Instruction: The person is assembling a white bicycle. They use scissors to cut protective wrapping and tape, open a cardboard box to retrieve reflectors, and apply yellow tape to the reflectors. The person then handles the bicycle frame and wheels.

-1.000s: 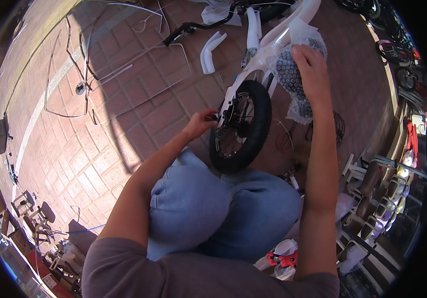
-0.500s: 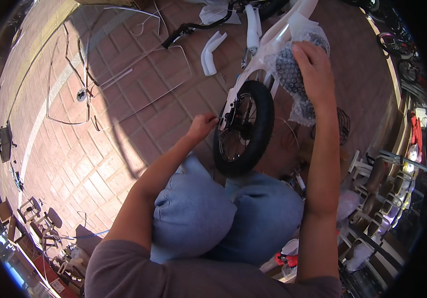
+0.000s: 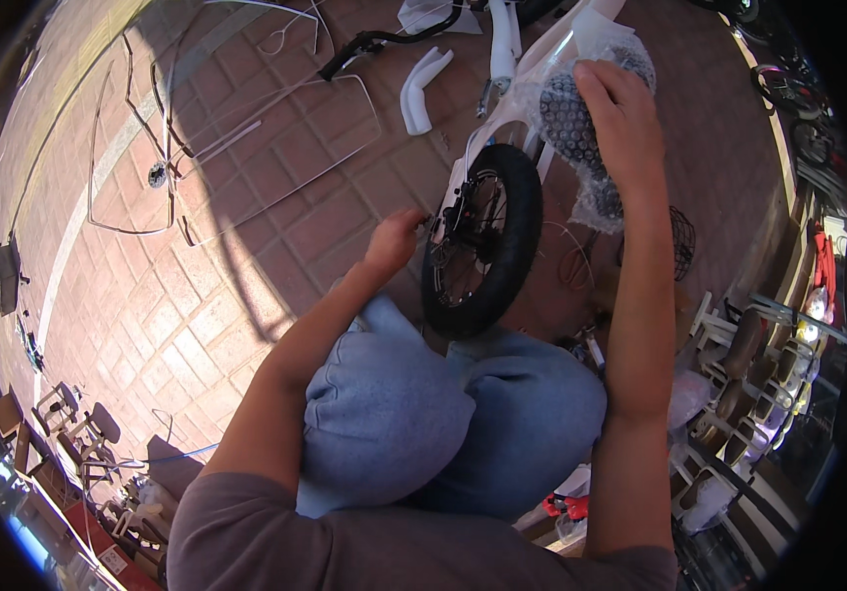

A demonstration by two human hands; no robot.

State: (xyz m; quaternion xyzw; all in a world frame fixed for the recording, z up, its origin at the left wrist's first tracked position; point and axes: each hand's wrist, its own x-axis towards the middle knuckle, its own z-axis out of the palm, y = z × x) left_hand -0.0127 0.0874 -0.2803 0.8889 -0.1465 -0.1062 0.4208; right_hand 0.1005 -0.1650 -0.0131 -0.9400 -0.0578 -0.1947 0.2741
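A small bicycle wheel (image 3: 520,258) with a fat black tyre stands upright in front of my knees, fitted to a pale bicycle frame (image 3: 539,69). Beside the wheel's hub, on the left, my left hand (image 3: 395,240) is closed, its fingertips pinched at the brake or axle area; what they hold is too small to make out. My right hand (image 3: 626,133) grips a bulky part covered in bubble wrap (image 3: 569,126) above and right of the wheel. The wrapping hides most of that part; its shape resembles a saddle.
White foam sleeves (image 3: 417,96) and a black handlebar (image 3: 384,39) lie beyond the wheel. Thin metal rods (image 3: 285,195) spread over the brick paving at left. A black wire basket (image 3: 680,246) sits at right, with stacked chairs (image 3: 739,379) farther right.
My left hand has shifted slightly and turned at the wrist beside the hub. My right hand keeps its hold on the bubble-wrapped part. The whole view has tilted a little.
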